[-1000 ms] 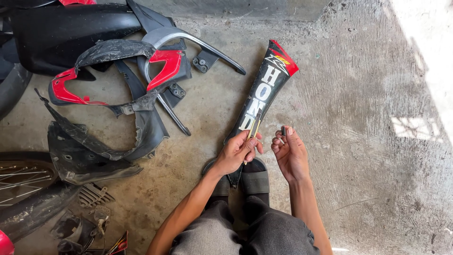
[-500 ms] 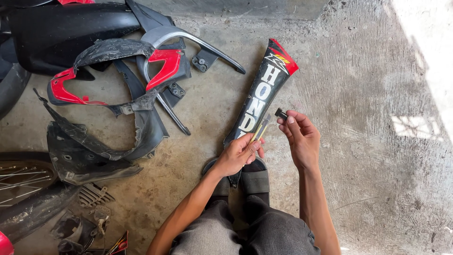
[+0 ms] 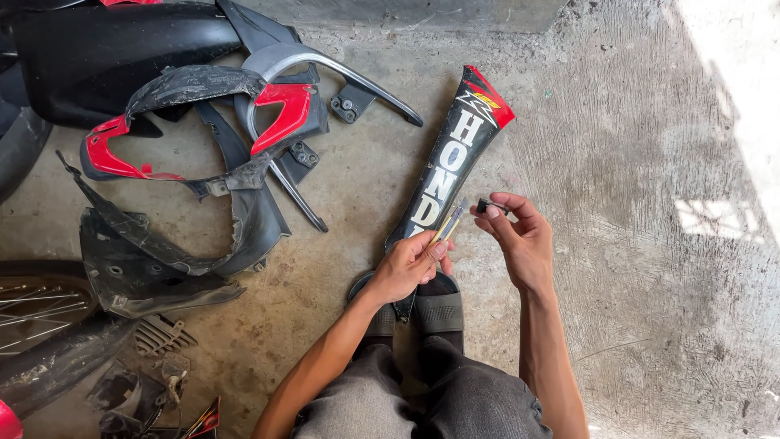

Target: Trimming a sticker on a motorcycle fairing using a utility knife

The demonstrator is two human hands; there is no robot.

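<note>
Left hand (image 3: 410, 264) closed around a yellow utility knife (image 3: 449, 222), right hand (image 3: 520, 236) pinching a small black piece (image 3: 485, 206), perhaps a cap.

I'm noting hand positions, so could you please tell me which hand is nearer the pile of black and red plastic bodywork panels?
Left. The left hand lies on the pile's side; the right hand is farther away.

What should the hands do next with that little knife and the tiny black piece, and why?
Probably bring the right hand back toward the left hand. The left hand holds a slim yellow utility knife over the long black panel, while the right pinches a small black piece just beside the blade tip, apart from it. What the piece is cannot be told.
</note>
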